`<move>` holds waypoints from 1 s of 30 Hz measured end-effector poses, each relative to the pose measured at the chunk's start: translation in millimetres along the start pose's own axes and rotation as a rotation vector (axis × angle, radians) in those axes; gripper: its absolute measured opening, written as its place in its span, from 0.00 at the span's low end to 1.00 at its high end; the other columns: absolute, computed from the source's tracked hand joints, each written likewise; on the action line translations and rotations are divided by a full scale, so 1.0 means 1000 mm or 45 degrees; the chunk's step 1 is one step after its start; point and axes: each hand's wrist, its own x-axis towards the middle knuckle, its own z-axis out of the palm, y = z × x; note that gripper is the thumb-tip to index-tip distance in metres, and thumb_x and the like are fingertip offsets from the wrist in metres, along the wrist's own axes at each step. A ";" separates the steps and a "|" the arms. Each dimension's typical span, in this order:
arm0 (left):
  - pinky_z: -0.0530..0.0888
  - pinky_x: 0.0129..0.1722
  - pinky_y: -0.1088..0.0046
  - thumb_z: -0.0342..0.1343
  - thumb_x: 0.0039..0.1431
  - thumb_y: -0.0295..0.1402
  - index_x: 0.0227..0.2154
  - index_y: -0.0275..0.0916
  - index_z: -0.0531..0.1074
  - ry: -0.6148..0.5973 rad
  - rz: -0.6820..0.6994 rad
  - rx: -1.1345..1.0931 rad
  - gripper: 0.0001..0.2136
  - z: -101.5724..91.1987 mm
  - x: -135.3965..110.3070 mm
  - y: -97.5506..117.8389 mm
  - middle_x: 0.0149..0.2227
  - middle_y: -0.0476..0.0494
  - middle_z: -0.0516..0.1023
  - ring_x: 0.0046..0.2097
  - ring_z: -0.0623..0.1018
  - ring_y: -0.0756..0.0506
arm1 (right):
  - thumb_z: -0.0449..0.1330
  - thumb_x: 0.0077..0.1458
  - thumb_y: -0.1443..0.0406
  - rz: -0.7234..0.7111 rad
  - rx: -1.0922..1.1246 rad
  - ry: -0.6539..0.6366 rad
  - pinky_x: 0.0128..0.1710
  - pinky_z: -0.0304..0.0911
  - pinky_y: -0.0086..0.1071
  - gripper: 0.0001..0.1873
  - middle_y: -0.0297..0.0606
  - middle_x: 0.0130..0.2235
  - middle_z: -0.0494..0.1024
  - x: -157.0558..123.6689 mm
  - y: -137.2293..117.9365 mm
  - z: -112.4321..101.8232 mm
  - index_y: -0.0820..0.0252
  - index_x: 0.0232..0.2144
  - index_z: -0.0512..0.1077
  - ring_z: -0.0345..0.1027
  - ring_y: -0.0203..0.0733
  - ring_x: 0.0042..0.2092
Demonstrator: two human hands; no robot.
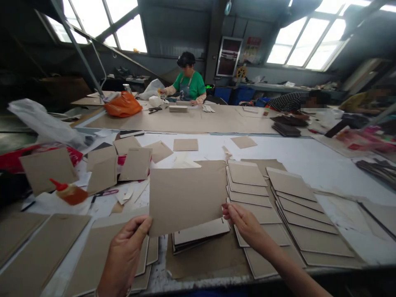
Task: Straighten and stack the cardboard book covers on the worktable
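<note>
Level above the table, a plain grey-brown cardboard sheet [187, 198] is held up between both hands. My left hand [125, 247] is closed, thumb and fingers pinching the sheet's lower left edge. At the lower right corner, my right hand [244, 222] is closed with its fingertips pinched on the edge. Just beneath lies a small stack of pale boards [199, 233] with dark marks on top, partly hidden by the sheet. It rests on a larger brown sheet [213, 258]. Overlapping boards [247, 187] run in a column beside my right hand.
A second column of overlapping boards [309, 222] stands farther right. At left are a glue bottle with a red nozzle [72, 194], scissors [108, 192], and more boards [64, 235]. Across the far table, beyond an orange bag [123, 104], a person in green [193, 84] works.
</note>
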 end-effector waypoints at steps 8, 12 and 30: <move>0.69 0.33 0.75 0.62 0.37 0.43 0.26 0.36 0.72 -0.272 -0.267 0.055 0.15 0.002 0.033 -0.045 0.25 0.50 0.73 0.30 0.71 0.50 | 0.52 0.48 0.57 0.244 0.017 0.160 0.23 0.55 0.28 0.11 0.29 0.21 0.64 0.005 0.023 0.012 0.59 0.25 0.62 0.59 0.33 0.23; 0.64 0.26 0.75 0.55 0.43 0.46 0.23 0.37 0.69 -0.304 -0.137 0.449 0.15 0.005 0.037 -0.081 0.19 0.52 0.66 0.25 0.66 0.51 | 0.52 0.46 0.57 0.278 0.034 0.063 0.21 0.51 0.27 0.11 0.26 0.18 0.60 0.019 0.052 0.006 0.58 0.23 0.59 0.54 0.31 0.20; 0.62 0.27 0.74 0.43 0.50 0.43 0.22 0.41 0.62 -0.185 -0.058 1.142 0.12 0.025 0.031 -0.129 0.19 0.52 0.64 0.26 0.67 0.49 | 0.48 0.49 0.59 0.222 -0.322 0.002 0.30 0.57 0.32 0.08 0.32 0.24 0.65 0.039 0.128 0.019 0.57 0.25 0.59 0.60 0.38 0.28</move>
